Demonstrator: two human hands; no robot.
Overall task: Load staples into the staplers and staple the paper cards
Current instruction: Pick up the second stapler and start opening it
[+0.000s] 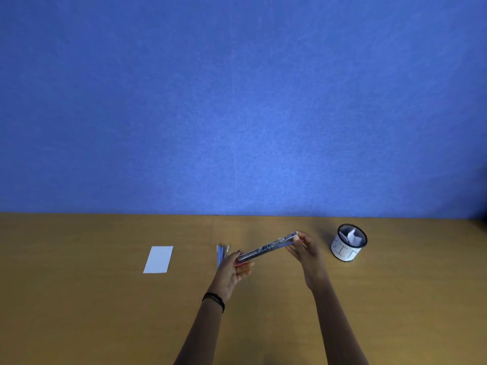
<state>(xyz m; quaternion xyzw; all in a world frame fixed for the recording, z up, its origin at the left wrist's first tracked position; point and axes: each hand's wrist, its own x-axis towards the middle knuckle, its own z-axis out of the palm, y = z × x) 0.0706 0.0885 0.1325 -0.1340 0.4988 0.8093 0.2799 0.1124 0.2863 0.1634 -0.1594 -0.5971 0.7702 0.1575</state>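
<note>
A metal stapler [266, 248], swung open into one long strip, is held above the wooden table between both hands. My left hand [234, 267] grips its lower left end, where a bit of pink shows. My right hand [303, 246] pinches its raised right end. Behind my left hand, strips of staples [220, 252] lie on the table, partly hidden by my fingers. A white paper card [158, 259] lies flat to the left.
A round black cup [348, 246] with a white label reading "BIN" stands at the right and holds crumpled white paper. A blue wall [237, 101] rises behind the table's far edge. The wooden table [105, 312] stretches left and toward me.
</note>
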